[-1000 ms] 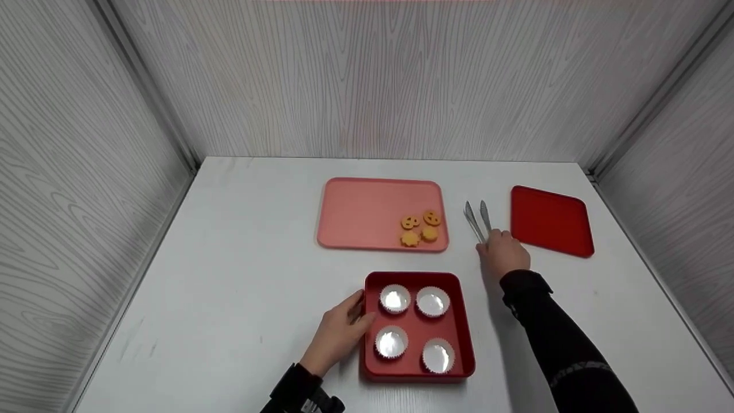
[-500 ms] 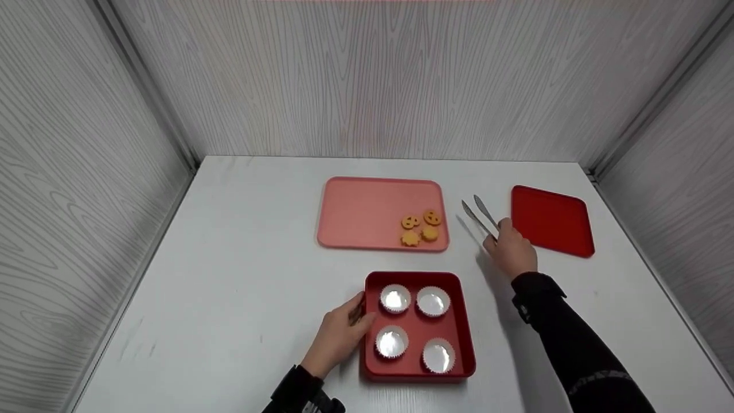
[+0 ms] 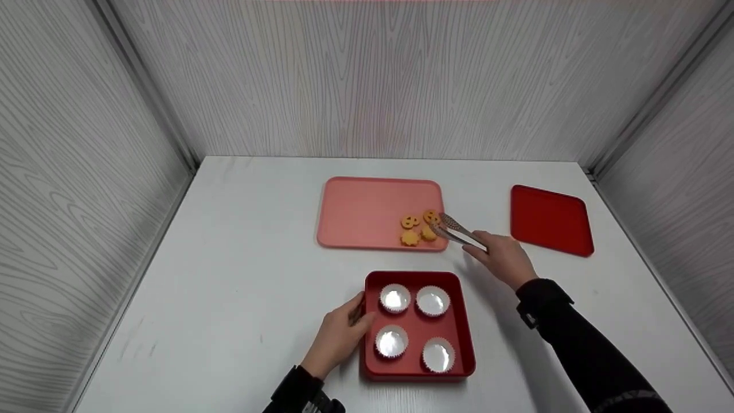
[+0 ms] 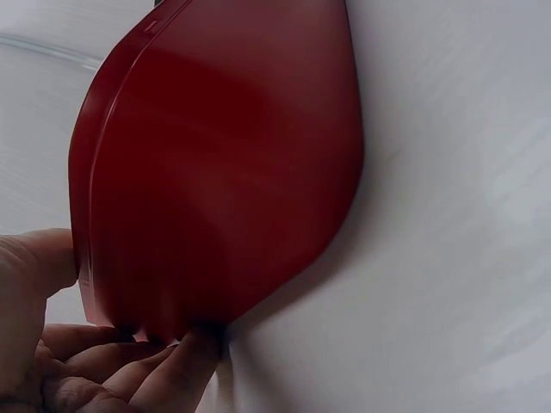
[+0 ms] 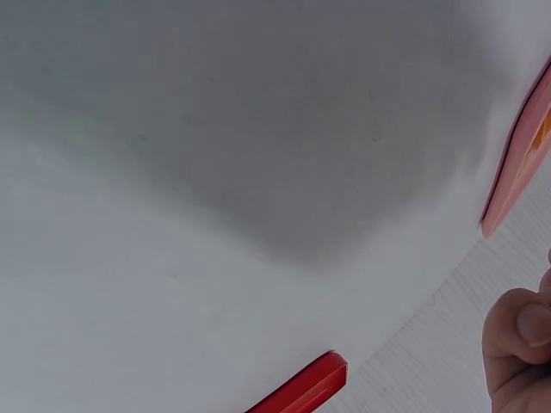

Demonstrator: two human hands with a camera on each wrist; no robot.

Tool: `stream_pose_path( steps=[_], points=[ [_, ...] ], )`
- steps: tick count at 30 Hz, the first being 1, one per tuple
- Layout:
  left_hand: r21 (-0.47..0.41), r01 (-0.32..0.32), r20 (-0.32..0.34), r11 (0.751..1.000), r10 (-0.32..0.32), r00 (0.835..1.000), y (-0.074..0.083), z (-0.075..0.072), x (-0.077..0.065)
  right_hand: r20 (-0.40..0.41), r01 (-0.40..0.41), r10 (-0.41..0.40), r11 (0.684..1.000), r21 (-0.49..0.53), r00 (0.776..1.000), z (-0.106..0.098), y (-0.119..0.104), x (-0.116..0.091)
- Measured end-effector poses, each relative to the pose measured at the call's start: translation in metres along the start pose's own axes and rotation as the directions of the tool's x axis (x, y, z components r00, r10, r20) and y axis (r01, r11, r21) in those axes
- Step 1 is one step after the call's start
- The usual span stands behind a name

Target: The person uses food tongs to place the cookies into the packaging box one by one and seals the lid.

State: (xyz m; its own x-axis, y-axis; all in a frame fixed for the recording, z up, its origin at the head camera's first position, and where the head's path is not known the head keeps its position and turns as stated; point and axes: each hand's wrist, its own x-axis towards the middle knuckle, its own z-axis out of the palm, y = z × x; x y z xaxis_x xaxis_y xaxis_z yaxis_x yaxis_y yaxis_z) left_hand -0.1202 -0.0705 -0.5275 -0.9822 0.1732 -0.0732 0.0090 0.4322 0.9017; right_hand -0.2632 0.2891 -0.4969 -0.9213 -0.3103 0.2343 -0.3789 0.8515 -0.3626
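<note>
My left hand [image 3: 337, 335] grips the left wall of a deep red square box [image 3: 414, 376], thumb over the rim and fingers against the outside. The left wrist view shows that box wall [image 4: 215, 172] up close. Several white cupcake liners [image 3: 391, 342] stand inside. With my right hand [image 3: 503, 259] I hold metal tongs [image 3: 463, 230], their tips parted over the right edge of a pink tray [image 3: 361, 212]. The tips are at the right-hand cookies [image 3: 428, 233], partly covering them. Whether they touch a cookie, I cannot tell. In the right wrist view only part of the right hand [image 5: 521, 340] shows.
A flat red tray [image 3: 551, 221] lies at the right of the white table [image 3: 229, 258], beyond the right hand. More cookies [image 3: 410, 238] lie just left of the tong tips. Grey wood-grain panels [image 3: 367, 80] enclose the table at the back and both sides.
My right hand lifted the tongs and swung their tips left, from the table between the trays to the cookies on the pink tray. The left hand and the box stayed put.
</note>
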Motion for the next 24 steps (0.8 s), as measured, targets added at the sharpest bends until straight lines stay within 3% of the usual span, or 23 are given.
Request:
stream_pose_path(
  steps=[15,24],
  points=[
    [0.008,-0.018,0.002,1.000,0.018,1.000,-0.001,0.000,0.000,0.049,0.058,-0.057,0.998,-0.016,0.997,0.009,-0.006,-0.002],
    [-0.018,0.012,0.015,1.000,-0.012,1.000,0.000,-0.001,-0.001,0.061,0.032,-0.029,0.998,-0.057,0.998,0.011,-0.006,0.001]
  ],
)
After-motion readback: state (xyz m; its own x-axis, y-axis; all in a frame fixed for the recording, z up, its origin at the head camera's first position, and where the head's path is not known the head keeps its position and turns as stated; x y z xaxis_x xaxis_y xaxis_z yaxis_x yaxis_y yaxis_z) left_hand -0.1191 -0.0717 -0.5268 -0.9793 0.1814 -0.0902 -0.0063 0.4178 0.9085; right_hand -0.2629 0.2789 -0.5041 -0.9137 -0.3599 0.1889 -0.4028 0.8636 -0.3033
